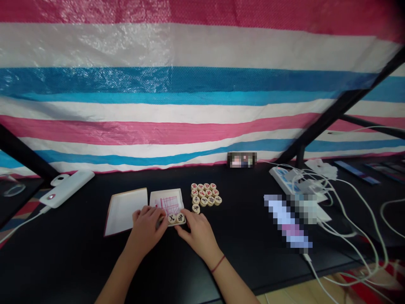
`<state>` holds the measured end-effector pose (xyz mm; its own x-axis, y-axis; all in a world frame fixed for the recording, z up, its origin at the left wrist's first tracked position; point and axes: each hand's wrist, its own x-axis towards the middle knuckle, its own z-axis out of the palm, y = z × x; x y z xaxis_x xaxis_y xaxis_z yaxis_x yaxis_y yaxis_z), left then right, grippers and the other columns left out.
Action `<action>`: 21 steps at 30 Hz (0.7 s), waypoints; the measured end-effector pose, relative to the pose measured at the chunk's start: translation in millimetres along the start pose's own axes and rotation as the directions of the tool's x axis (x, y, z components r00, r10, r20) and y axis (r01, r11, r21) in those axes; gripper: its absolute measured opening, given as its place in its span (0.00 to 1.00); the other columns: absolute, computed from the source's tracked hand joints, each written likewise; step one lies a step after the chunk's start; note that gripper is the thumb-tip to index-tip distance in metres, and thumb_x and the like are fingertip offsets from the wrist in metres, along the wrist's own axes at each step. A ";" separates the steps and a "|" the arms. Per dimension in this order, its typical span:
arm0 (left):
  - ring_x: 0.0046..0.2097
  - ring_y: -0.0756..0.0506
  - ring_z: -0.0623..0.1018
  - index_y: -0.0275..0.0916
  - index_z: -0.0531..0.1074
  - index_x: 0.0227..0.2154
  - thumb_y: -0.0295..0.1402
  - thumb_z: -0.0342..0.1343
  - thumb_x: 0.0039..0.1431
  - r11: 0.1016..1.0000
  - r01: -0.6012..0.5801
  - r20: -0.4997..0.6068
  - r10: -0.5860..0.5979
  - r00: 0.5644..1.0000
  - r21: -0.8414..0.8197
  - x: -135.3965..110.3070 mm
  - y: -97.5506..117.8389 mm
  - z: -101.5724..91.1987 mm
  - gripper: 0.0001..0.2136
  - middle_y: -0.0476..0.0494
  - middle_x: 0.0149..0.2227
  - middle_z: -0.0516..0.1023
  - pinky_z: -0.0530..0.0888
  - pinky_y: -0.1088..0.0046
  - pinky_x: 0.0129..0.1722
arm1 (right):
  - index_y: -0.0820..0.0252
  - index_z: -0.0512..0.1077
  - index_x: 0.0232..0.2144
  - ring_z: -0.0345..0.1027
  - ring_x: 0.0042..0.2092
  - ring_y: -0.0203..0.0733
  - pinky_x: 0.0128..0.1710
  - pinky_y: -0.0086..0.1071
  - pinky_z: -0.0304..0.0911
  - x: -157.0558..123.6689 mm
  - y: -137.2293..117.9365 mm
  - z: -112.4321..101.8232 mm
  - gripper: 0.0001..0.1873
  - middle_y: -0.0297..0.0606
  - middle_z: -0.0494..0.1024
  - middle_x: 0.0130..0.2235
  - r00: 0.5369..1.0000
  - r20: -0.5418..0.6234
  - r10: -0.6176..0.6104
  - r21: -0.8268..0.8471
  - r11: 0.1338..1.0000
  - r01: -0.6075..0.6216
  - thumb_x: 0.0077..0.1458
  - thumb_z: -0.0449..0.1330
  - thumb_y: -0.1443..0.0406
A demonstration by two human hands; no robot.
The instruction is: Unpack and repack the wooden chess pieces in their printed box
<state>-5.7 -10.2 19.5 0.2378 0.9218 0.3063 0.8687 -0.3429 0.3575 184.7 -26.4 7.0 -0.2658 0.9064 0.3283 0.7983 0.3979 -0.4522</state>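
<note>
A small white box [166, 194] stands open on the black table, with a sheet of red grid lines [170, 204] inside it. Two round wooden Chinese chess pieces [176, 218] with black characters lie side by side along its front wall. My left hand [148, 223] bends its fingers over the box's front left corner; whatever is under the fingertips is hidden. At the front right corner, the thumb and forefinger of my right hand [200, 234] grip the box wall. Just right of the box, stacked Chinese chess pieces [204, 194] stand in rows, red characters behind and black ones in front.
Left of the box lies a white-lined lid [126, 211]. A white device with a cable [68, 190] is at far left. A blurred phone-like object [287, 221], a power strip [283, 179] and tangled white cables [354, 198] occupy the right. A striped sheet [158, 80] hangs behind.
</note>
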 end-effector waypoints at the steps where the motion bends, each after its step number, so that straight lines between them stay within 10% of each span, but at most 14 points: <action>1: 0.40 0.41 0.75 0.42 0.72 0.31 0.34 0.52 0.59 0.999 -0.009 -0.029 0.008 1.000 -0.030 0.5 -0.9 -0.5 0.05 0.47 0.33 0.79 0.65 0.57 0.44 | 0.61 0.69 0.46 0.69 0.29 0.40 0.32 0.32 0.59 -0.3 -0.3 -0.5 0.18 0.33 0.76 0.28 1.000 -0.010 0.004 0.029 1.000 -0.003 0.53 0.62 0.62; 5: 0.43 0.43 0.76 0.41 0.72 0.38 0.36 0.52 0.61 0.956 -0.136 -0.150 0.099 0.984 -0.259 -0.3 6.2 -2.9 0.07 0.44 0.39 0.78 0.71 0.63 0.44 | 0.61 0.69 0.45 0.70 0.31 0.40 0.32 0.31 0.62 -2.7 -2.6 -2.7 0.17 0.35 0.76 0.29 0.991 -0.122 -0.046 0.129 0.990 0.062 0.53 0.62 0.61; 10: 0.38 0.47 0.78 0.42 0.72 0.39 0.35 0.52 0.62 0.841 -0.175 -0.041 0.179 0.983 -0.512 -6.7 26.9 0.7 0.06 0.46 0.36 0.79 0.76 0.70 0.40 | 0.59 0.70 0.42 0.73 0.35 0.42 0.36 0.33 0.68 -6.7 -1.5 -3.2 0.11 0.40 0.78 0.35 0.974 -0.180 -0.140 0.215 0.960 0.178 0.59 0.58 0.61; 21: 0.42 0.48 0.80 0.43 0.76 0.39 0.34 0.50 0.65 0.812 -0.289 -0.238 0.190 0.952 -0.507 -5.4 24.8 9.4 0.09 0.44 0.40 0.81 0.78 0.71 0.45 | 0.56 0.67 0.54 0.73 0.41 0.42 0.42 0.36 0.71 -5.8 0.5 -6.4 0.18 0.43 0.77 0.41 0.967 -0.231 -0.110 0.238 0.957 0.166 0.62 0.53 0.65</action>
<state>18.6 -22.0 18.4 0.2884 0.7697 0.5696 0.4161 -0.6365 0.6494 190.1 -32.3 10.1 -0.2200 0.7994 0.5590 0.5909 0.5652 -0.5757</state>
